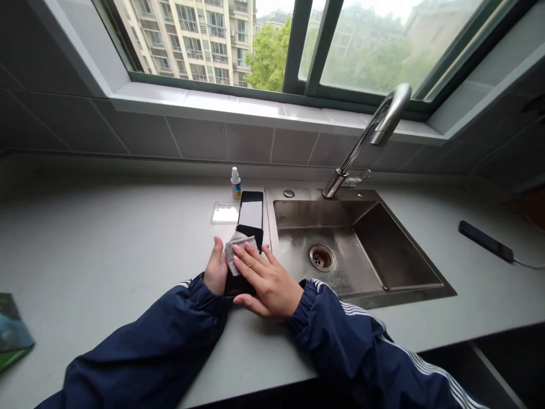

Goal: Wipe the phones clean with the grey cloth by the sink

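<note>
My left hand grips a black smartphone along its left side, thumb pointing up and the other fingers hidden beneath. Across the phone's face lies a small light grey cloth with zigzag edges. My right hand presses this cloth down with its fingers stretched out flat. Just beyond, another dark smartphone rests on the counter, its screen reflecting the window. A clear phone case lies to its left. Behind the case stands a small white bottle with a coloured label.
To the right is a steel sink with a tall curved faucet. Farther right, a black power strip with a cord lies on the white counter. A green and blue box sits at the left edge.
</note>
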`<state>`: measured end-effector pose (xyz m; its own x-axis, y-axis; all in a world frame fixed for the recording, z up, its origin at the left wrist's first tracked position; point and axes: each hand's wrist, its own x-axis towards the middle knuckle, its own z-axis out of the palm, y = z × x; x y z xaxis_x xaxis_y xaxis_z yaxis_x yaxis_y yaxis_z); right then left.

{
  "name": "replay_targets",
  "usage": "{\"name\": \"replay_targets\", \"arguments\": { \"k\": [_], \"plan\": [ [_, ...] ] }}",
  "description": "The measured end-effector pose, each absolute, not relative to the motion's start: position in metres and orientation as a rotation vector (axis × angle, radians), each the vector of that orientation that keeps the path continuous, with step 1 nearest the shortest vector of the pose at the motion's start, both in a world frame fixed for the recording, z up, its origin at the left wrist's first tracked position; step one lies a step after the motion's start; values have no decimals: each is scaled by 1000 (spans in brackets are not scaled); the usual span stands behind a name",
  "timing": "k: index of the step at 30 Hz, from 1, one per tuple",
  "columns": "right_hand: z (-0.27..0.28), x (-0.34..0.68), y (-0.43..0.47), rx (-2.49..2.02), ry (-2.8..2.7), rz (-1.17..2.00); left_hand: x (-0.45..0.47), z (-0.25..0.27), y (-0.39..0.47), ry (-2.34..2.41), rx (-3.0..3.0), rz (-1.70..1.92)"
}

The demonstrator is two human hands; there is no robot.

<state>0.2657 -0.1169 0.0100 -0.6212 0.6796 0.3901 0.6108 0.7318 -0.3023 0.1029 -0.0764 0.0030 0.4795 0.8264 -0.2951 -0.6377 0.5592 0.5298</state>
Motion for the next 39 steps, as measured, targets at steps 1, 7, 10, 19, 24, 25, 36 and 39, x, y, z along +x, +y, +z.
{"name": "replay_targets", "arguments": {
  "k": [1, 7, 10, 19, 24, 25, 36, 39],
  "plan": [
    [10, 267, -116, -981, -2453, 190, 103, 4, -77, 557, 370, 913],
    [8, 273, -106, -1207, -2297, 163, 108, 13, -79, 500, 429, 956],
    [8, 267, -112, -1006, -2413, 209, 106, 13, -78, 553, 385, 928],
    [13, 275, -108, -1123, -2367, 170, 108, 19, -80, 518, 295, 971],
    [14, 264, -118, -793, -2516, 144, 105, 18, -80, 568, 267, 951],
    [13, 264, -118, -819, -2511, 144, 105, 18, -79, 562, 261, 956],
    [15, 265, -115, -838, -2417, 163, 110, 17, -80, 476, 172, 918],
    [17, 267, -112, -927, -2427, 148, 111, 13, -82, 471, 196, 934]
  ]
}}
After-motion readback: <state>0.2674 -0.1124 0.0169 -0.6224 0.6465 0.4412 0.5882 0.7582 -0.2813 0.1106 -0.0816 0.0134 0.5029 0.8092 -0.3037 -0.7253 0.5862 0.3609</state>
